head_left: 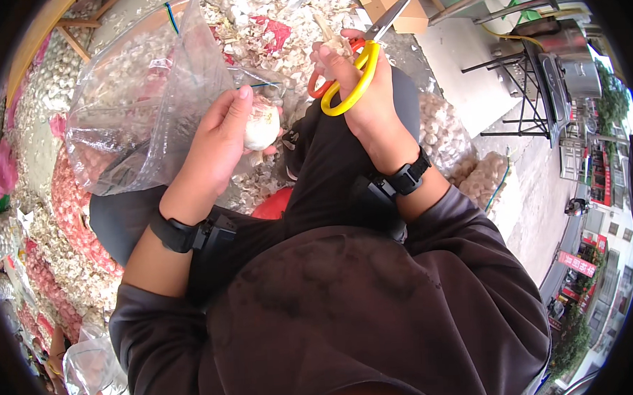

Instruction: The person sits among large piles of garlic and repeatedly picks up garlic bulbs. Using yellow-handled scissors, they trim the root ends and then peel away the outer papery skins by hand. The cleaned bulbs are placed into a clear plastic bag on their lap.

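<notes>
My left hand (218,135) is closed round a white garlic bulb (262,127), the thumb lying along its upper side. In my right hand (368,89) is a pair of scissors (370,61) with one yellow and one orange-red handle loop, blades pointing up and away to the right. Pale dry garlic stem or skin (332,41) shows at the fingertips of that hand; how it is held is unclear. A big clear plastic bag (150,99) stands beside my left hand, its contents hard to make out.
Loose garlic skins (253,38) litter the ground ahead. Pink net sacks of garlic (77,215) lie at the left, and more garlic sacks (444,132) stand by my right knee. A cardboard box (393,7) and a black-legged metal stand (531,93) are to the right.
</notes>
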A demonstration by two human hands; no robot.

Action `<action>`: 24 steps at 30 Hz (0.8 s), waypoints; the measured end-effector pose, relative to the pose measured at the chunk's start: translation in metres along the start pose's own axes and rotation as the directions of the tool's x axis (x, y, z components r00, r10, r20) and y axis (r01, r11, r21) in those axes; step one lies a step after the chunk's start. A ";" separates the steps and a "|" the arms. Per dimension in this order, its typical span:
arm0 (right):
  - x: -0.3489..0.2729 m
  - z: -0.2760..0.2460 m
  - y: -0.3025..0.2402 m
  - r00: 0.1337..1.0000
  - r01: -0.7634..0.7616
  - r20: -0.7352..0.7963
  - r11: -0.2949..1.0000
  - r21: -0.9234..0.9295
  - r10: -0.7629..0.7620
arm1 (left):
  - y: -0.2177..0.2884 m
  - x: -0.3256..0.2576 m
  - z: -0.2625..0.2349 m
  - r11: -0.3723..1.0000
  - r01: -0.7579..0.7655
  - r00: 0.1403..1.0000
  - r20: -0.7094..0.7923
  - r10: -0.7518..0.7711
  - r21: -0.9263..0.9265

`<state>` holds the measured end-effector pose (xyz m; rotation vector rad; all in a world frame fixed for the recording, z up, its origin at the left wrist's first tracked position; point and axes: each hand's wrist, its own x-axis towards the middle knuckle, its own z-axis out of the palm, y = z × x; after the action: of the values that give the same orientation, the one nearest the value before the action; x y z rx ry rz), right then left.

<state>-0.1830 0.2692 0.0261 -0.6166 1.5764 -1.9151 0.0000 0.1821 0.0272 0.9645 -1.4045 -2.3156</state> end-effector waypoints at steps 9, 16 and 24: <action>0.020 -0.021 -0.007 0.990 -0.138 0.026 0.989 0.049 0.137 | 0.001 -0.001 -0.006 1.000 -0.015 1.000 0.003 0.015 -0.023; 0.048 -0.096 -0.038 0.977 0.106 -0.180 0.992 -0.074 -0.118 | 0.005 -0.006 -0.009 0.997 -0.075 0.994 0.078 0.075 -0.004; 0.009 -0.297 0.066 0.863 -0.338 -0.490 0.580 -0.741 -0.124 | 0.015 -0.015 0.000 0.986 -0.160 0.982 0.089 0.164 -0.051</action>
<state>-0.3796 0.4662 -0.0964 -0.3325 2.8150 -1.1790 0.0098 0.1830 0.0461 0.7095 -1.4048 -2.2862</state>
